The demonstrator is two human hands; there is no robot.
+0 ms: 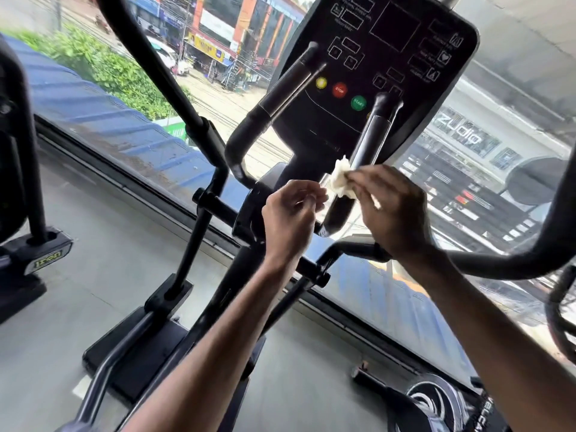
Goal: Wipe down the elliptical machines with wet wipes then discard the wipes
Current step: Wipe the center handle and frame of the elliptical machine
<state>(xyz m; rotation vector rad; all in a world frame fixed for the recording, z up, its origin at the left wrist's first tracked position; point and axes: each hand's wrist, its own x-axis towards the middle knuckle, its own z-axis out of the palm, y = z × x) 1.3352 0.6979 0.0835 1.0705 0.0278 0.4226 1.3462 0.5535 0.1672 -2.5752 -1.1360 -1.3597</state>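
A black elliptical machine fills the view, its console (377,67) at the top centre with yellow, red and green buttons. Below the console two fixed grips slant upward, one on the left (280,92) and one on the right (371,141). A crumpled white wet wipe (341,179) sits in front of the right grip's lower part. My right hand (392,210) pinches the wipe from the right. My left hand (293,216) has its fingers curled, and its fingertips meet the wipe's left edge.
Long moving handlebars rise at the left (156,67) and curve in at the right (530,260). A big window (131,98) behind the machine looks onto a street. Another machine (18,182) stands at the far left on the grey floor (78,307).
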